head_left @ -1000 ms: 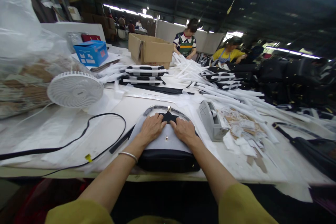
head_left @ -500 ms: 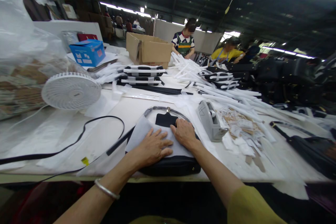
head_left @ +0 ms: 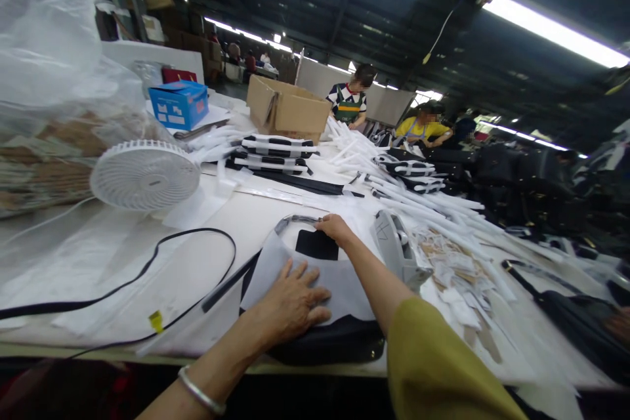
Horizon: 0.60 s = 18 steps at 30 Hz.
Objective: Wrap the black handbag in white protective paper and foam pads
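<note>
A black handbag (head_left: 339,346) lies on the table in front of me, its face partly covered by a thin white sheet (head_left: 354,285). My left hand (head_left: 294,298) rests flat on this sheet with its fingers spread. At the top of the bag, my right hand (head_left: 337,228) has its fingers closed on the wrapped handle (head_left: 290,220), where they hide the gold clasp. A black flap (head_left: 315,245) shows between the handle and the sheet. From the bag's left side runs a black strap (head_left: 229,285), part of it wrapped.
A white fan (head_left: 145,174) stands at left beside a clear plastic bag (head_left: 44,85). Right of the handbag is a grey tape dispenser (head_left: 396,243), with paper scraps (head_left: 457,269) beyond. White wrapped strips (head_left: 428,197) and a cardboard box (head_left: 288,108) lie farther back. Two people work across the table.
My right hand has moved from the sheet up to the handle and closed at the clasp. My left hand stays flat on the sheet. The view has shifted slightly.
</note>
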### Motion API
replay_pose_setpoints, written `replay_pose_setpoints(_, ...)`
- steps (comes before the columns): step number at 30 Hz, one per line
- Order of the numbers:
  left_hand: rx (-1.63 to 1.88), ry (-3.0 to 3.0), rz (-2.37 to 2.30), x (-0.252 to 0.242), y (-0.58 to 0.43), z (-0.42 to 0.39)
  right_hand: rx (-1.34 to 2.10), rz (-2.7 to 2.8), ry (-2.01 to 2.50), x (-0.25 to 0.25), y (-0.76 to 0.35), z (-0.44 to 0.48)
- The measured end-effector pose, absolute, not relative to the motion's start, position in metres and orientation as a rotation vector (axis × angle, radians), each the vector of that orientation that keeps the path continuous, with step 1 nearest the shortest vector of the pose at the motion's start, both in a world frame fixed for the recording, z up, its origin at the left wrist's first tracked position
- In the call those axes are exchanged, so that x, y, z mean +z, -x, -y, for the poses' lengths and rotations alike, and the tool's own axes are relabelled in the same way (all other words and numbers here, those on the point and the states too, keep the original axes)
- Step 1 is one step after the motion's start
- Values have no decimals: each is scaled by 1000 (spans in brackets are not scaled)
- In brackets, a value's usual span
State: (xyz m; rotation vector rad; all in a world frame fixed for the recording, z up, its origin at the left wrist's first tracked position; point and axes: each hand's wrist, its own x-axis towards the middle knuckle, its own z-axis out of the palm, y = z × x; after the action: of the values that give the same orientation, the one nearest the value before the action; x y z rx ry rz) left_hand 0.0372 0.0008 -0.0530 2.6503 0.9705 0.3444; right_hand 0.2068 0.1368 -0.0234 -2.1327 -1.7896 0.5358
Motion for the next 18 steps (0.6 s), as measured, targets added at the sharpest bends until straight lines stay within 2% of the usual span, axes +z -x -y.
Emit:
replay_pose_setpoints(5,356,-2615,-965,-54,-36,0,494,1765,2064,-7,-207,-119)
replay_pose_setpoints(10,351,-2604,-958,-51,-35,-1,398,1899,1914,18,-207,-57)
replay_pose_setpoints(14,418,-2591,-931,-49,-36,-1,190,2095,1720,9,-201,-5)
replay_pose_setpoints(18,453,-2495,-915,-45,-33,-1,326,1924,1703,-10,-201,22)
